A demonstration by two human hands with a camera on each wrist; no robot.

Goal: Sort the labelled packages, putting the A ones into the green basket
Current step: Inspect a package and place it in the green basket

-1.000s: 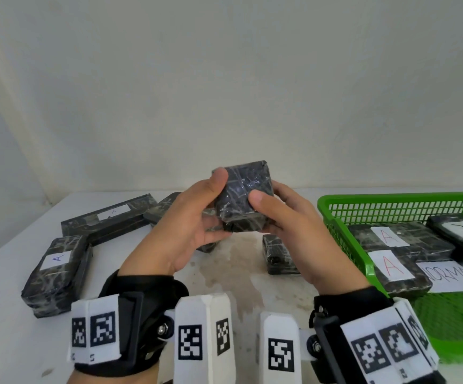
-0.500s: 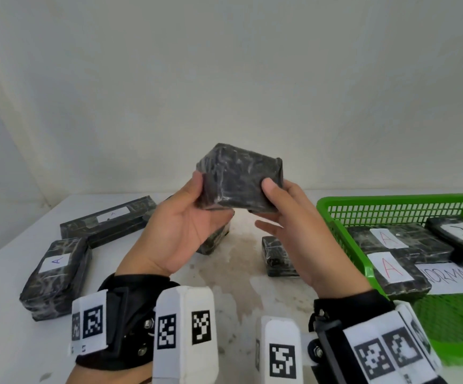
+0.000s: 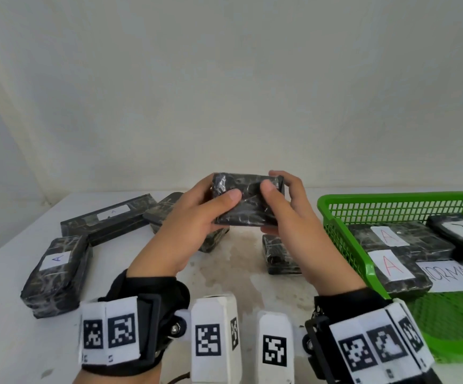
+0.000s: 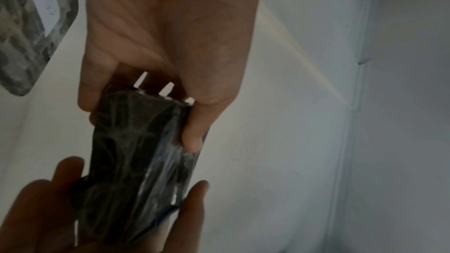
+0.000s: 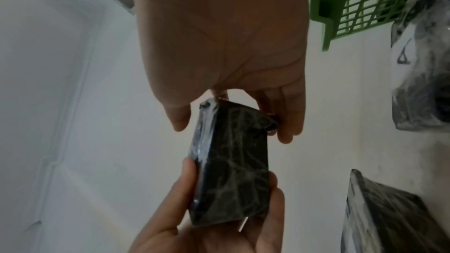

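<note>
Both hands hold one black film-wrapped package (image 3: 248, 200) in the air above the middle of the table, its long side level. My left hand (image 3: 222, 195) grips its left end, thumb on the near face. My right hand (image 3: 273, 200) grips the right end the same way. No label shows on the faces I see in any view: the package (image 4: 136, 153) under my left hand (image 4: 138, 120), and the package (image 5: 231, 164) under my right hand (image 5: 231, 128). The green basket (image 3: 332, 206) stands at the right with three packages inside, two marked A (image 3: 391, 267).
On the white table lie an A package (image 3: 55, 273) at the left, a long labelled package (image 3: 108, 220) behind it, another package (image 3: 163, 209) partly hidden by my left hand, and a small one (image 3: 278, 256) under my right hand. A paper reading NORMAL (image 3: 454, 275) lies in the basket.
The held package was lifted and turned between the hands, then came back down; it now lies level with both thumbs on its near face.
</note>
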